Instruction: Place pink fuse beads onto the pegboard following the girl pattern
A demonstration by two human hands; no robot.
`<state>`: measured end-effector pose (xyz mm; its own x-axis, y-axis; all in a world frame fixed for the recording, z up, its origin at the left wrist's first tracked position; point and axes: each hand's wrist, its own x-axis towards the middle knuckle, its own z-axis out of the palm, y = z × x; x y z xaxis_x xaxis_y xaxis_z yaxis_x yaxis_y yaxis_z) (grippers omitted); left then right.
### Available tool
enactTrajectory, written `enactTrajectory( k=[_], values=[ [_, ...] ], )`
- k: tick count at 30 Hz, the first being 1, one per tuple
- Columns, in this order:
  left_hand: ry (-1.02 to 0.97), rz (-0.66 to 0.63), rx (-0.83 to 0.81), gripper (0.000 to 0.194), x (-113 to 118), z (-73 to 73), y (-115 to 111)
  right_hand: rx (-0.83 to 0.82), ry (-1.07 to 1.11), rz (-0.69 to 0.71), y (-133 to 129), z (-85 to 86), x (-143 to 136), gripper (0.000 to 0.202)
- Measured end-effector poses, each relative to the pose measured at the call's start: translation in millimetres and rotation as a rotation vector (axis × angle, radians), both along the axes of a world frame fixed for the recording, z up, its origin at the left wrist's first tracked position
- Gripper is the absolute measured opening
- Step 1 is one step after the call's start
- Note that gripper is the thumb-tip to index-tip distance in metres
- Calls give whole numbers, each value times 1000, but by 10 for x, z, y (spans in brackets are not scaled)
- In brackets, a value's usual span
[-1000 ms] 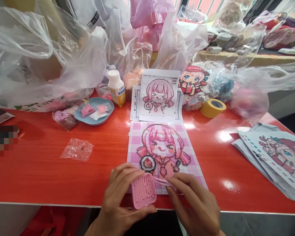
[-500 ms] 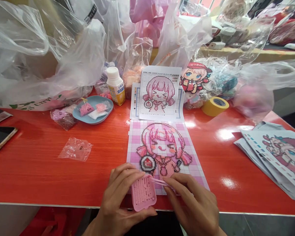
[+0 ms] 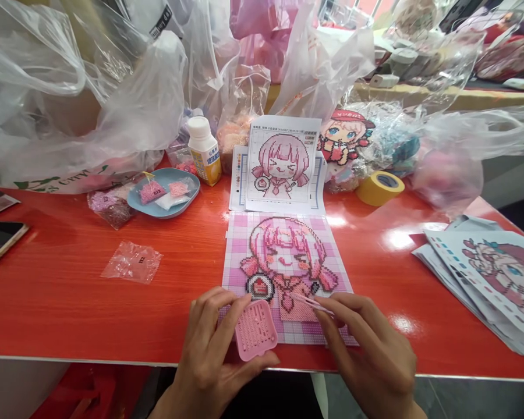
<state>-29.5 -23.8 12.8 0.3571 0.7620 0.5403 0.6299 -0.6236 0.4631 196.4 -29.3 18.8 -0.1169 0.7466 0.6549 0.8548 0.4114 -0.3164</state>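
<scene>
Since half a second ago, the pink tweezers (image 3: 317,305) have travelled from the corner of the pink bead tray (image 3: 257,333) to the tie of the bead picture (image 3: 288,256), and the right hand (image 3: 369,340) has shifted outward with them. That hand pinches the tweezers between thumb and fingertips; whether the tips carry a bead, or touch the picture, I cannot tell. The left hand (image 3: 213,346) grips the tray, thumb at the lower edge and fingers along the far side, just off the picture's lower left. In my judgement the tray is light, fairly stiff plastic, best held by its walls and kept near level, since loose beads would slide. The tweezers look slim and springy, suited to a light mid-length pinch. The bead picture appears fragile, its beads easily knocked; the pegboard (image 3: 297,336) beneath should be taken by its bare edges.
</scene>
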Motion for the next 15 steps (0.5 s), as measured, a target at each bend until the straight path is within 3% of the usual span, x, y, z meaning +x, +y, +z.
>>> enactTrajectory(
  k=[15],
  values=[
    [16, -5, 31, 55, 27, 1, 15, -42, -106, -4, 141, -18, -24, 11]
  ],
)
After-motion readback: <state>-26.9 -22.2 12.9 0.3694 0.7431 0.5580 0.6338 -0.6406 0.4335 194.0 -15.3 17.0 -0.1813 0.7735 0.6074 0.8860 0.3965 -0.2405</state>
